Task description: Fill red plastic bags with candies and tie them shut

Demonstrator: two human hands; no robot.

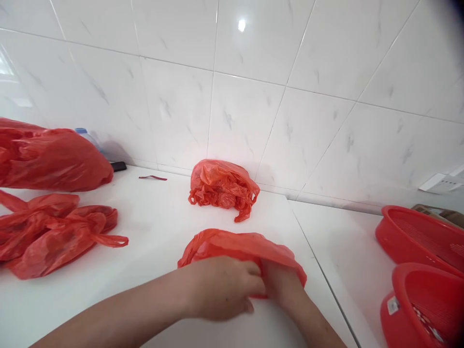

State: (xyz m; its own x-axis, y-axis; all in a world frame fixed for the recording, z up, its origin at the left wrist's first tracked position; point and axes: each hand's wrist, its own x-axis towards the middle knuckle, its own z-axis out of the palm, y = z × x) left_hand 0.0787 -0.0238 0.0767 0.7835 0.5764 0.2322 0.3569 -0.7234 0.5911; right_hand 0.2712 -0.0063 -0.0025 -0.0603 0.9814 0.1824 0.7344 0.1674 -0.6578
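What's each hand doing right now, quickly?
Left hand: fingers curled by the red bag; grip can't be told.
Right hand: partly inside that bag, fingers hidden; open or closed can't be told.

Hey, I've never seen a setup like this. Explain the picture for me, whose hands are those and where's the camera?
There's no machine here: these are a person's two bare hands, seen by a camera worn on that person's head. Over a white surface, the right hand reaches into a red plastic bag, and the left hand is at its opening; I can't tell whether anything is gripped inside. Another red bag lies beyond, near the tiled wall; more red bags lie to the left, and two red baskets sit at the right.
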